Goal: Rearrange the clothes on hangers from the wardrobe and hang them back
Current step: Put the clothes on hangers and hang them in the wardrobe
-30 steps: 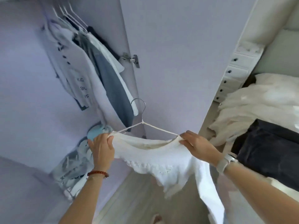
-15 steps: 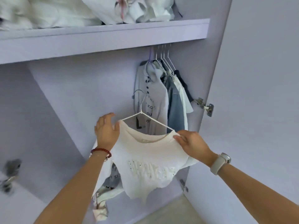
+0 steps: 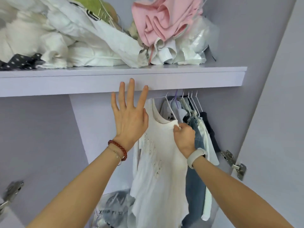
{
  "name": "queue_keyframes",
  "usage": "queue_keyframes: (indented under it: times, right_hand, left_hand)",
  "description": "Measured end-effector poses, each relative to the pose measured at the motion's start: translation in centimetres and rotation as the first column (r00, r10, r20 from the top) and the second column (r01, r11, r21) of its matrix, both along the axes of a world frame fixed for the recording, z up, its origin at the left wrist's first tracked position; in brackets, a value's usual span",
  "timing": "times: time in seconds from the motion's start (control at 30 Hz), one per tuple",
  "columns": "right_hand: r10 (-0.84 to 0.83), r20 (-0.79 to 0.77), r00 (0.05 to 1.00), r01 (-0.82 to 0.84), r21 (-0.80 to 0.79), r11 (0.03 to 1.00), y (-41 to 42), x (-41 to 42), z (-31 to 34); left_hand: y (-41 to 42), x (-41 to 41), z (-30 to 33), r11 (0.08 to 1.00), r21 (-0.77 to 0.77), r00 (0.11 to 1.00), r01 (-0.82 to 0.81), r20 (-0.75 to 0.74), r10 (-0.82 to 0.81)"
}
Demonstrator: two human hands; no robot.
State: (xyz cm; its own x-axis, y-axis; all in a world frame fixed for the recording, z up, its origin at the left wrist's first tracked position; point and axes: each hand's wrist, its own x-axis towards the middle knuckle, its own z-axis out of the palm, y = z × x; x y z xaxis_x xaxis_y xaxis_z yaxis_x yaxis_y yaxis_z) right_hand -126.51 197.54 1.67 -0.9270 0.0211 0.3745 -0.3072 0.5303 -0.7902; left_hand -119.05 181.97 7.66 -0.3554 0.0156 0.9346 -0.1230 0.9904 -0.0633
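**White top back on the rail, right hand at its shoulder**

The white top (image 3: 158, 155) hangs on its white wire hanger (image 3: 170, 106) just under the shelf (image 3: 197, 78), at the left end of the row of hung clothes (image 3: 199, 129), its length falling straight down. The hook runs up behind the shelf edge, so whether it sits fully on the rail cannot be seen.

The right hand (image 3: 184, 134) is the nearer one: it pinches the fabric at the top's right shoulder, knuckles curled, forearm reaching up from below right. The left hand (image 3: 130, 116) is released, fingers straight and spread, palm away from the camera, just left of the top's other shoulder and holding nothing; its fingertips overlap the shelf's front edge.

Any settling of the shoulder seam looks like the right hand's job.
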Motion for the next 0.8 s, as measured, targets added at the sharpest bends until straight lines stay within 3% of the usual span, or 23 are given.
queue_keyframes:
  times: [0.17,0.47,0.6,0.73,0.8]
  right_hand:
    - [-0.047,-0.013,0.999,0.047,-0.03,0.998,-2.2,-4.0,1.6]
    - [0.031,0.13,0.991,-0.032,0.006,0.999,-4.3,-6.5,-1.2]
    - [0.117,0.064,0.991,-0.122,0.08,0.989,-3.6,-6.3,-2.0]
    - [0.159,-0.127,0.979,-0.122,0.258,0.958,-1.7,-5.5,-2.8]
    - [0.192,-0.141,0.971,-0.152,0.251,0.956,-0.9,-4.5,-3.0]
  left_hand:
    - [-1.5,-2.4,0.0,0.988,-0.049,0.984,-0.149,0.093,0.153]
    - [-1.9,-2.8,0.1,0.978,-0.08,0.975,-0.194,0.097,0.201]
    - [-1.5,-2.8,0.1,0.981,-0.038,0.976,-0.193,0.098,0.196]
    - [-0.1,-2.5,0.0,0.988,0.09,0.986,-0.129,0.122,0.118]
    - [0.2,-2.2,-0.5,0.988,0.126,0.988,-0.087,0.136,0.069]
